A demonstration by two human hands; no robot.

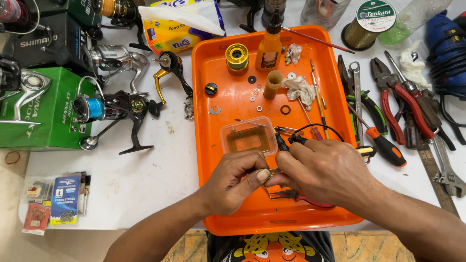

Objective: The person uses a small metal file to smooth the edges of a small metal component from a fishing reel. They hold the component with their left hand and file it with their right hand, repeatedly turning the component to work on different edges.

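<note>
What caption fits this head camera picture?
Both hands, left hand and right hand, pinch a small part over an orange tray beside fishing reels.

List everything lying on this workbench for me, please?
tray: one, orange, centre of the white table
clear plastic box: one, see-through, in the tray above the hands
gold spool: one, gold, top of the tray
bottle: one, amber with a dark nozzle, beside the spool
washers: several, black and silver, scattered in the tray
fishing reels: several, silver and black, left of the tray
green box: one, far left
pliers: several, red handles, right of the tray
left hand: pinching a small part over the tray
right hand: meeting the left hand's fingertips
</note>
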